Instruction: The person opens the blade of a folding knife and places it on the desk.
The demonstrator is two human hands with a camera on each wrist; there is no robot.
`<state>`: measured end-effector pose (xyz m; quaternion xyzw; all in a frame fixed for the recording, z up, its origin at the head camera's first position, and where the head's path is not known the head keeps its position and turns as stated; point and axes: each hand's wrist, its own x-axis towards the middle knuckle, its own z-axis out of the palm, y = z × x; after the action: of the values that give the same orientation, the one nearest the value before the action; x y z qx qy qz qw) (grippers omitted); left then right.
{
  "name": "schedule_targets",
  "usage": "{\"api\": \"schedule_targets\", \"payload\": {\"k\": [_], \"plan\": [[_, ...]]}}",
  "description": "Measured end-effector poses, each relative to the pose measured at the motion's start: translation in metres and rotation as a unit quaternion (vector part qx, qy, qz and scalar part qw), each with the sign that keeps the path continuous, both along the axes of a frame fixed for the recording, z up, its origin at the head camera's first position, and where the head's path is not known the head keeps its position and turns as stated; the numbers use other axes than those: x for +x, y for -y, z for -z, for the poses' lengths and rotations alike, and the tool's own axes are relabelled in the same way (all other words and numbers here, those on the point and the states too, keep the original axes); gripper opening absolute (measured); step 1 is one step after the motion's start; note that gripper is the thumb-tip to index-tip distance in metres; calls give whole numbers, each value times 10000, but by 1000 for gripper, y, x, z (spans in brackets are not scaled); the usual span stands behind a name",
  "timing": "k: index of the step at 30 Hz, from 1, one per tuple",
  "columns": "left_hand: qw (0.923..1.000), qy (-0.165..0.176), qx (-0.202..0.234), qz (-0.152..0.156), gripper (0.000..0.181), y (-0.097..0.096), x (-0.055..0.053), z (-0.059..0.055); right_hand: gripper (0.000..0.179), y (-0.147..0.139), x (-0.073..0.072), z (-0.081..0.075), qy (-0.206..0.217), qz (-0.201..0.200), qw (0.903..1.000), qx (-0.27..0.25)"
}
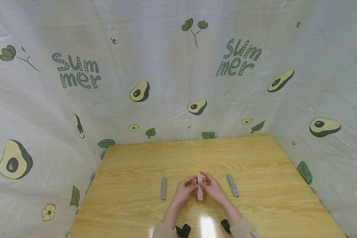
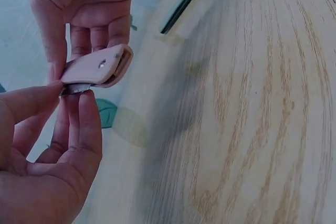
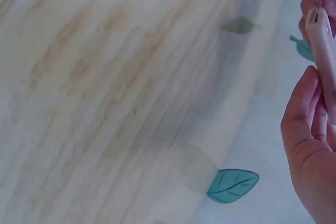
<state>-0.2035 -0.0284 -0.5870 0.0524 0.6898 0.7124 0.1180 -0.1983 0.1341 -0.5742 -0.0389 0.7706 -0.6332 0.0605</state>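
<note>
Wooden tabletop (image 1: 131, 172) below. Left hand (image 1: 185, 189) pinches metal blade (image 2: 79, 89), thumb against fingers; right hand (image 1: 212, 188) clamped on pink folding knife (image 1: 200, 194). Knife above tabletop, between two green knives (image 1: 163, 188), long axis running away from person, riveted end nearest. Narrow blade strip showing.

Looks bright in head view, with white glare on the table (image 1: 137, 172), bottom centre; looks dim, bluish, shadowed in wrist views.

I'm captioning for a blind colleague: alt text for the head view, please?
A person's left hand and right hand hold a pink folding knife over a wooden table; one grey-green folding knife lies left, another right. Pale avocado-print cloth hangs behind.
</note>
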Motion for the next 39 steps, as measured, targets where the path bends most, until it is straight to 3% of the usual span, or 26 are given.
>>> {"api": "schedule_targets", "payload": {"k": [14, 39], "plan": [[9995, -35, 105, 287, 38, 6, -1, -2, 53, -8, 7, -13, -36, -517, 9981, -340], [9993, -33, 301, 232, 40, 2, 1, -6, 51, -12, 5, -6, -136, -525, 9976, -429]]}}
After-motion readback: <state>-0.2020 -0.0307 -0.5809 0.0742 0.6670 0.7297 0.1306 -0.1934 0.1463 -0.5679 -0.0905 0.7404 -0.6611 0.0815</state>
